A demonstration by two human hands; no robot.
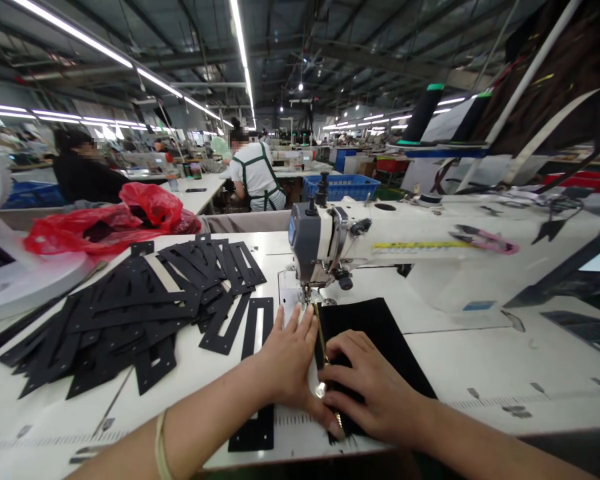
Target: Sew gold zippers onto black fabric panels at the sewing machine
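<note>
Black fabric (380, 333) with a gold zipper (322, 333) along its left edge lies on the white sewing table, its far end close to the needle of a sewing machine (313, 243). My left hand (293, 360) rests with spread fingers, fingertips near the presser foot and thumb at the zipper's near end. Pinched at the zipper and its shiny pull is my right hand (363, 383), lying over the fabric. A black rectangular frame piece (250, 340) with a long slot lies partly under my left wrist.
Many black slotted pieces (130, 313) are heaped on the left. Behind them lies a red plastic bag (115, 220), beside a white fan (25, 267). Pink-handled snips (485, 239) lie on the machine arm. Two people sit at tables beyond, near a blue basket (340, 187).
</note>
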